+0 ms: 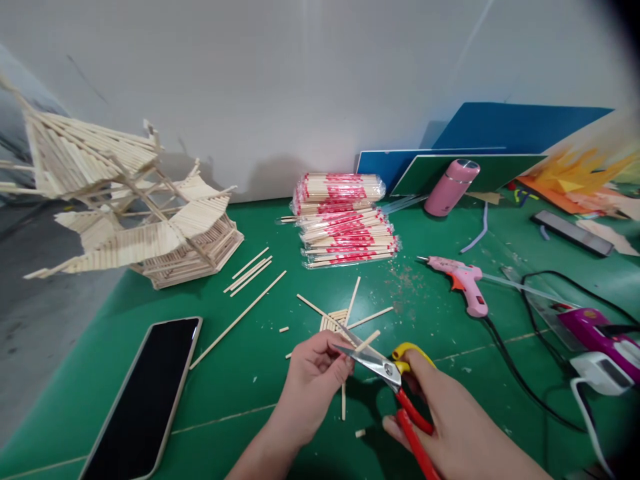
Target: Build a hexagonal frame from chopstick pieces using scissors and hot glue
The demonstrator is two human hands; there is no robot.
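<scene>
A craft workspace, green-topped table (pixel 225 383) against a plain wall (pixel 240 80), pink glue gun (pixel 469 285), scissors (pixel 391 372), plastic-wrapped wooden sticks (pixel 347 230), stick-built model (pixel 143 245) with tiered roofs, coloured boards (pixel 520 127).

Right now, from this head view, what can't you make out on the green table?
All in the head view:
Stick frame: middle and near part, largely hidden by the left hand and scissors.
Short stick: its near end, hidden at the left hand's grip.
Phone: lower end, cut off by the bottom edge.
Stick model: left side, cut off by the left edge.
Wrapped bundles: print too small and blurred to read.
</scene>
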